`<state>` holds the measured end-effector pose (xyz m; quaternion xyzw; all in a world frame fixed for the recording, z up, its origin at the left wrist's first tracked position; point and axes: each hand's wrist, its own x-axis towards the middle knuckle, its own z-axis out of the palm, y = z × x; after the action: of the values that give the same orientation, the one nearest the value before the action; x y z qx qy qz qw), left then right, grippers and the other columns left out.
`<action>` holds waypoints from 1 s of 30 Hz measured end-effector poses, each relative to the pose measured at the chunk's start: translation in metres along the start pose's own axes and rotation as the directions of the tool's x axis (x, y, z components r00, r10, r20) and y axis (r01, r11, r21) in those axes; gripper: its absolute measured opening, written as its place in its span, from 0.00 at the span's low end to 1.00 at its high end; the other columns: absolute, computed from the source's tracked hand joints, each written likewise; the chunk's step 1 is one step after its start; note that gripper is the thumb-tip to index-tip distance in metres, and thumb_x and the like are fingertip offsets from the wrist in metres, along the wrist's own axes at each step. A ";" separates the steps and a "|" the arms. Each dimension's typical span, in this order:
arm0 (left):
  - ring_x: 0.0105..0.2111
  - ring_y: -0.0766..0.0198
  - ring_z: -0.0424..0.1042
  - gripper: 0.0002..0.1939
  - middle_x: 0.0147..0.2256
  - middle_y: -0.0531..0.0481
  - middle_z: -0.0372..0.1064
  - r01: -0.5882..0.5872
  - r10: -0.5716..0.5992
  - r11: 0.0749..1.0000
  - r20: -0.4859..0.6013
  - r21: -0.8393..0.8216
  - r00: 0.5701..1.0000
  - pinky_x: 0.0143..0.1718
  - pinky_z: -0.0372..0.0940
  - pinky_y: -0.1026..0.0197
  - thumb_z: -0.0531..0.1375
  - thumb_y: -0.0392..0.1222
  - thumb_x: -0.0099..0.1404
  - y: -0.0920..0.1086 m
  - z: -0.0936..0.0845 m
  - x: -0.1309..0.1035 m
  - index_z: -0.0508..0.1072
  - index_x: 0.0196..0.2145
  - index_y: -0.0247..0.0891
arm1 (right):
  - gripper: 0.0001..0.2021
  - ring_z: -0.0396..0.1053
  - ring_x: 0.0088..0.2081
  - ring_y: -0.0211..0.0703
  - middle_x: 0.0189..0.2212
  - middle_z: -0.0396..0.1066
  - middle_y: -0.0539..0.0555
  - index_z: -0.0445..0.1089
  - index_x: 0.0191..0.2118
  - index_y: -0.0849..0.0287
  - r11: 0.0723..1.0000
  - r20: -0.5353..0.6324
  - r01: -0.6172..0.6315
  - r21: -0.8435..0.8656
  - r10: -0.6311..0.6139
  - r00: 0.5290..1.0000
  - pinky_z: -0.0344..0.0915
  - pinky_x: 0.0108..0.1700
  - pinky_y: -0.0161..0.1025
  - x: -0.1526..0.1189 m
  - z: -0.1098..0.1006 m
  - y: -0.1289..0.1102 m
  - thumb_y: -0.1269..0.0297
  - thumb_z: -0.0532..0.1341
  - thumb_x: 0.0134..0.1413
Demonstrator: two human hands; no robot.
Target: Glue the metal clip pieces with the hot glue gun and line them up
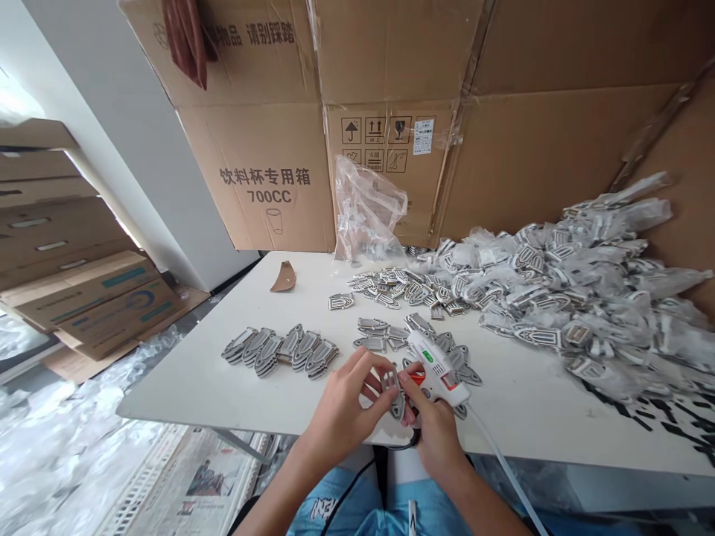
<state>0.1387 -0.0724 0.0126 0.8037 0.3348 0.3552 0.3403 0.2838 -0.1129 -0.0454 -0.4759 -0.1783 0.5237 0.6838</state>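
Blue shorts (329, 502) are showing nearest, bearing lettering that is hard to read, and just beyond them the hands are working close together over the edge of the bench (184, 402). The left hand (349, 394) is pinching a badge (398, 406) between thumb and fingers; the right hand (439, 428) is gripping a white glue gun (439, 365), its thumb reaching to the badge's side, though whether it is touching is hard to tell. The badge is sitting between the two hands, tilted up on edge, looking grey and metallic with a pointed, holed end. The gun is showing an orange trigger and a green label too small to read, and a pale rod (506, 461) is trailing from its rear. Loose badges (374, 335) are lying around the gun, and neat stacks (279, 350) are standing to the left. Farther back, a striped pile (410, 286) is spreading toward a heap of bagged badges (558, 298) on the right. Behind, a clear bag (366, 208) is resting against cartons (251, 149) that are reading "饮料杯专用箱 700CC" over a cup drawing, "请别踩踏" higher up, and umbrella, arrow and glass symbols beside a white label (423, 137).
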 end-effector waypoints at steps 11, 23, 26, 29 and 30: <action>0.34 0.61 0.76 0.12 0.35 0.49 0.77 0.287 -0.281 0.950 0.062 -0.127 0.958 0.36 0.71 0.61 0.70 0.47 0.64 -0.006 -0.022 0.002 0.78 0.41 0.40 | 0.19 0.52 0.18 0.33 0.15 0.57 0.41 0.72 0.37 0.57 0.991 0.260 0.131 -0.016 -0.122 0.958 0.54 0.23 0.34 0.003 -0.008 0.011 0.46 0.72 0.60; 0.43 0.57 0.81 0.21 0.43 0.44 0.80 0.282 -0.460 0.827 -0.298 -0.487 0.836 0.45 0.76 0.60 0.73 0.52 0.60 -0.014 -0.029 0.009 0.82 0.47 0.38 | 0.16 0.47 0.18 0.32 0.16 0.54 0.40 0.72 0.39 0.57 0.988 0.385 0.147 -0.044 -0.119 0.915 0.46 0.23 0.34 -0.002 -0.007 0.004 0.48 0.65 0.70; 0.43 0.56 0.80 0.19 0.44 0.43 0.82 0.275 -0.452 0.850 -0.353 -0.448 0.819 0.43 0.75 0.62 0.74 0.52 0.59 -0.014 -0.030 0.009 0.84 0.44 0.38 | 0.17 0.47 0.18 0.32 0.15 0.54 0.40 0.72 0.39 0.57 0.982 0.401 0.171 -0.077 -0.127 0.907 0.47 0.23 0.34 -0.005 -0.006 0.002 0.47 0.65 0.70; 0.42 0.55 0.81 0.20 0.42 0.43 0.83 0.257 -0.451 0.847 -0.374 -0.465 0.810 0.43 0.76 0.60 0.75 0.52 0.57 -0.012 -0.030 0.009 0.84 0.43 0.37 | 0.19 0.46 0.18 0.33 0.14 0.54 0.40 0.73 0.37 0.58 0.980 0.412 0.177 -0.095 -0.123 0.903 0.48 0.23 0.35 -0.008 -0.005 0.000 0.45 0.65 0.68; 0.42 0.55 0.81 0.20 0.41 0.43 0.83 0.255 -0.457 0.838 -0.365 -0.482 0.811 0.43 0.77 0.59 0.76 0.52 0.57 -0.011 -0.030 0.009 0.84 0.42 0.37 | 0.20 0.46 0.18 0.33 0.14 0.54 0.40 0.73 0.37 0.58 0.979 0.415 0.177 -0.101 -0.120 0.902 0.48 0.23 0.35 -0.009 -0.004 0.000 0.44 0.65 0.67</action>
<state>0.1163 -0.0504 0.0226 0.5251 0.4719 0.5277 0.4723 0.2835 -0.1225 -0.0454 -0.3870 -0.3876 0.5441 0.6356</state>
